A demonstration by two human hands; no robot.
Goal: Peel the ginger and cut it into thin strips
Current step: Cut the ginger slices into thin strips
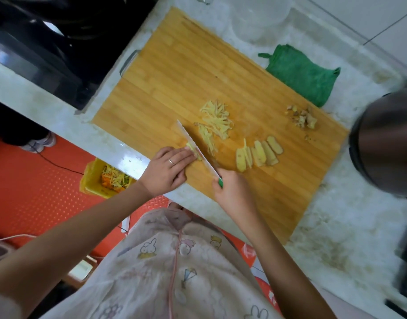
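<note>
1. Working on a bamboo cutting board (186, 77) lying slantwise on a pale countertop (336, 226).
2. Gripping the knife (193, 143) with the right hand (232, 192) over the board's near edge, fingers curling round the green handle.
3. Resting the white blade edge-down on the board's near-left part, tip pointing toward the board's middle.
4. Pinning a pale yellow ginger piece (190, 146) to the board with the left hand (168, 170), fingers lying nearly straight on top, fingertips touching the blade's flat side.
5. Wearing a ring (171, 161) on one finger of that hand.
6. Showing a loose pile of thin ginger strips (216, 120) at the board's middle, just beyond the blade.
7. Showing a fanned, overlapping row of peeled ginger slices (259, 153) toward the board's near-right part, apart from the strips.
8. Showing brown peel scraps (302, 117) near the board's right edge.
9. Showing a folded green cloth (301, 74) on the countertop just beside the board's far-right edge.
10. Showing a yellow bin (94, 178) holding vegetable scraps on the floor, below the board's near-left corner.
</note>
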